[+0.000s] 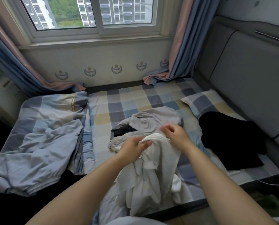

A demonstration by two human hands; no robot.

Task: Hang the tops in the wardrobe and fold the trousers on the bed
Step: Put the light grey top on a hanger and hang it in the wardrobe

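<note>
My left hand (133, 147) is pinching the bunched top edge of a crumpled white cotton garment (151, 172) – it trails lengthwise from the hands back toward me, over the near edge of the checked-sheet bed (127, 103). Right hand (176, 133) hovers just above it, fingers loosely curled, holding nothing.

a crumpled blue-grey checked duvet (38, 140) is heaped at the left, and a checked pillow (205, 103) is set by the grey padded headboard (249, 82). blue-and-pink curtains (182, 46) are hung beside the white-framed window (93, 17).
</note>
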